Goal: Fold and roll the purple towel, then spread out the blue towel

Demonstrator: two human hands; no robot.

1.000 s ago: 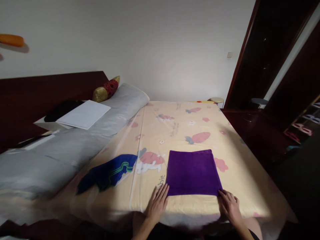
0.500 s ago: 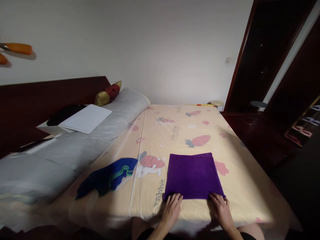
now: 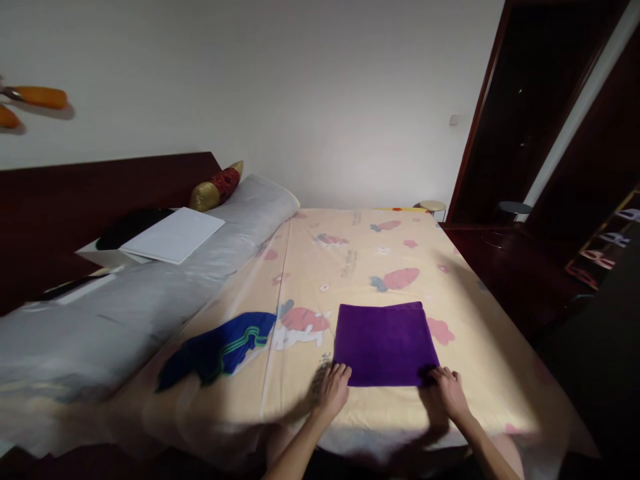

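Note:
A purple cloth (image 3: pixel 386 343), folded into a near square, lies flat on the bed sheet (image 3: pixel 320 287). My left hand (image 3: pixel 336 390) is at its near left corner, fingers closed on the edge. At the near right corner, my right hand (image 3: pixel 450 392) has its fingers bent around the cloth; the fingertips are partly hidden in shadow. To the left of the cloth lies a crumpled dark blue garment (image 3: pixel 225 343) with green stripes.
Along the left runs a grey rolled bedding (image 3: pixel 150 300) with a white flat board (image 3: pixel 175 235) on it. A red and gold cushion (image 3: pixel 217 188) rests by the headboard (image 3: pixel 100 193). Stools (image 3: pixel 433 206) stand beyond the bed's far right corner.
Both hands have shifted outward to the cloth's near corners and slightly away from me. The cloth's near edge sits a little higher in view.

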